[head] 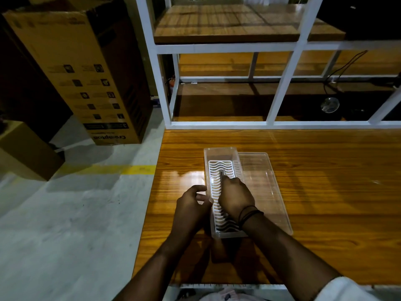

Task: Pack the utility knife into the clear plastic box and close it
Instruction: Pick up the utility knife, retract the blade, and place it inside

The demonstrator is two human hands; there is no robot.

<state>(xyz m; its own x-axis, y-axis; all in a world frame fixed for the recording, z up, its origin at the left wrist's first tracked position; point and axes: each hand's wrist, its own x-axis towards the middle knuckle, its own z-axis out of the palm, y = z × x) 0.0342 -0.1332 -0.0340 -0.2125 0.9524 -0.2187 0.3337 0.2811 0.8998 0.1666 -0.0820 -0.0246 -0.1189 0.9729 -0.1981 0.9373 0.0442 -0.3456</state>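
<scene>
A long clear plastic box (pixel 206 161) stands open on the wooden table, with a white wavy-slotted tray (pixel 217 170) in its bottom. Its clear lid (pixel 264 187) lies flat on the table against the box's right side. My right hand (pixel 235 197) is inside the box, shut on the utility knife (pixel 222 173); only the knife's grey tip shows past my fingers, low over the tray. My left hand (pixel 192 203) rests against the box's left wall, thumb and fingers pinching its rim. A black band circles my right wrist.
The glossy wooden table (pixel 325 203) ends at its left edge near the box, above a grey floor with a yellow line (pixel 130 170). A white-framed shelf (pixel 282 83) rises behind the table. Cardboard boxes (pixel 86 72) stand on the floor at the left.
</scene>
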